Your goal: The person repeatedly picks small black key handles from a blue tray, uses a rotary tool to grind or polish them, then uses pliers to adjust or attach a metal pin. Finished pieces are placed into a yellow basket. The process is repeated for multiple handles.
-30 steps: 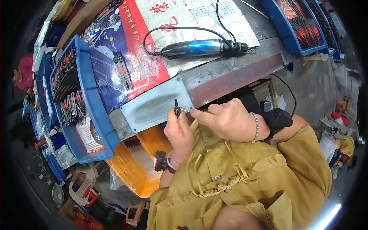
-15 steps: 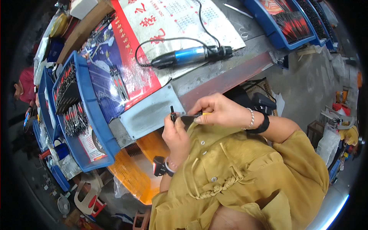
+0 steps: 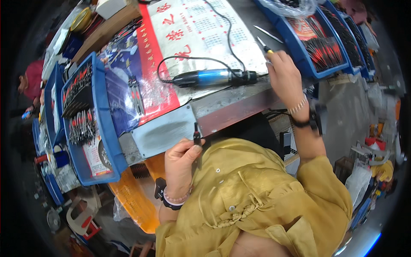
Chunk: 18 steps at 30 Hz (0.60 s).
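My left hand (image 3: pixel 180 165) pinches a small black part (image 3: pixel 197 136) upright between thumb and fingers, just in front of a grey metal plate (image 3: pixel 169 128) at the bench edge. My right hand (image 3: pixel 284 77) reaches out to the far right and is closed round a slim pointed hand tool (image 3: pixel 269 49) with a yellow and black handle. Its thin tip points away from me over the sheet's right edge; its exact kind is unclear. Between the hands, farther back, a blue and black electric screwdriver (image 3: pixel 209 78) with a cord lies on a printed calendar sheet (image 3: pixel 175 51).
A blue bin (image 3: pixel 112 141) at left holds several black and red parts. More blue bins (image 3: pixel 316 70) with similar parts stand at right. A white stick (image 3: pixel 268 34) lies near them. Beneath the bench edge is an orange crate (image 3: pixel 132 197). Another person (image 3: pixel 32 85) is far left.
My right hand has moved from beside my left hand out to the far right, carrying the pointed tool. My left hand has shifted slightly left and lower, keeping the black part.
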Motion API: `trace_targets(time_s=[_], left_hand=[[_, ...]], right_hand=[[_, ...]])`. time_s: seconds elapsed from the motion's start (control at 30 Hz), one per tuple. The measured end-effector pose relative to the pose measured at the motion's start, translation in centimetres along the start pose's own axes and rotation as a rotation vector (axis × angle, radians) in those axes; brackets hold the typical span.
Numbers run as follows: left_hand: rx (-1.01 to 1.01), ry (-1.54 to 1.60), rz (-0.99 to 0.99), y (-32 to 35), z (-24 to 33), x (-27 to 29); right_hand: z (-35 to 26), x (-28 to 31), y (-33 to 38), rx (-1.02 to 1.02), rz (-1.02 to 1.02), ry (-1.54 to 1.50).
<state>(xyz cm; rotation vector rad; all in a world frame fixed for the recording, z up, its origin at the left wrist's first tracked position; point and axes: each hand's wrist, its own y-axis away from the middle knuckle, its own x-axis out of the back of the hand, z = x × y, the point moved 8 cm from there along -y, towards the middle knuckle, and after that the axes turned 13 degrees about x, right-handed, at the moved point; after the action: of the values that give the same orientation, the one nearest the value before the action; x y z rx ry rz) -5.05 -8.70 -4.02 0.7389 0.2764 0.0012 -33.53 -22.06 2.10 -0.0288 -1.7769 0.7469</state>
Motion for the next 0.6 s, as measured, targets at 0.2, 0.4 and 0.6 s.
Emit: trace_targets(time_s=[0.2, 0.4, 0.6], left_hand=[[0.075, 0.22, -0.049, -0.4, -1.0, -0.6], [-0.039, -0.008, -0.012, -0.3, -1.5, -0.1], [-0.323, -0.329, 0.047, 0.4, -0.4, 0.4]], right_hand=[[-16.3, -3.8, 5.6, -0.029, -0.547, -1.358], [-19.3, -8.8, 9.0, -0.499, -0.794, -1.616], [-20.1, -8.6, 7.8, -0.438, -0.71, -1.574]])
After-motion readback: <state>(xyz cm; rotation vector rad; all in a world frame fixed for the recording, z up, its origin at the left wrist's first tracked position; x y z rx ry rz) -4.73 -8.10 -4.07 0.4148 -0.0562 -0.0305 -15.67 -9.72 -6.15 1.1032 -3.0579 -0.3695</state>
